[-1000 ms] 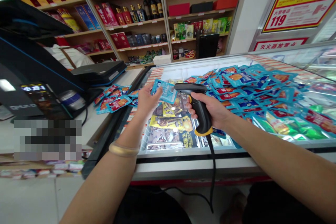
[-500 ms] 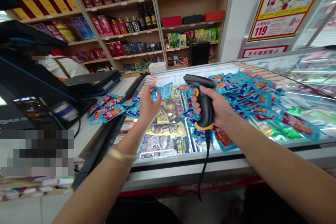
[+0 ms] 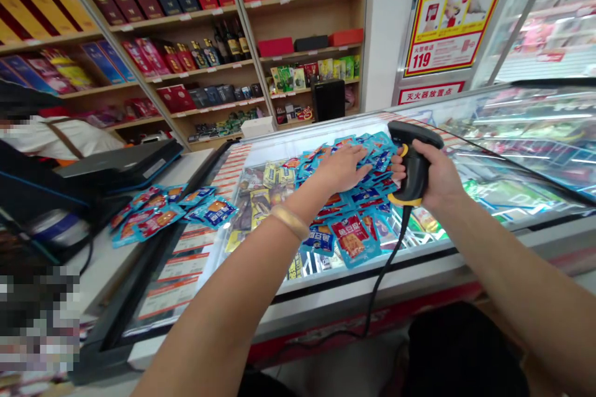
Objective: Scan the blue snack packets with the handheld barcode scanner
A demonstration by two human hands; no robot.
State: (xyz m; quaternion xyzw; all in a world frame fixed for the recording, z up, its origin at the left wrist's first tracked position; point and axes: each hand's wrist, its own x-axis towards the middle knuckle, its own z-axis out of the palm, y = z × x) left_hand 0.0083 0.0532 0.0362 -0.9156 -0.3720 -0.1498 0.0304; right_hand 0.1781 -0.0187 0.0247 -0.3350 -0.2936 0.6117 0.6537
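Note:
My right hand (image 3: 440, 177) is wrapped around the grip of a black and yellow barcode scanner (image 3: 414, 164), its head upward and its cord hanging down. My left hand (image 3: 344, 169) lies over a pile of small blue snack packets (image 3: 354, 240), palm down with fingers stretched out. Whether it touches a packet beneath the palm is hidden. The pile rests on the glass top of a chest freezer (image 3: 254, 158). Apart from it on the left, a smaller group of the same snack packets (image 3: 156, 214) lies by the freezer's edge and the counter.
Frozen goods in yellow wrappers (image 3: 261, 205) show through the glass. The scanner's black cord (image 3: 379, 285) loops down the freezer front. A dark flat device (image 3: 123, 161) sits on the left counter, with a person partly visible behind it. Stocked shelves (image 3: 195, 9) stand at the back.
My left hand has gone right from the middle of the glass to the pile; the packet it held has left its fingers. The scanner has moved right in my right hand. The view has shifted.

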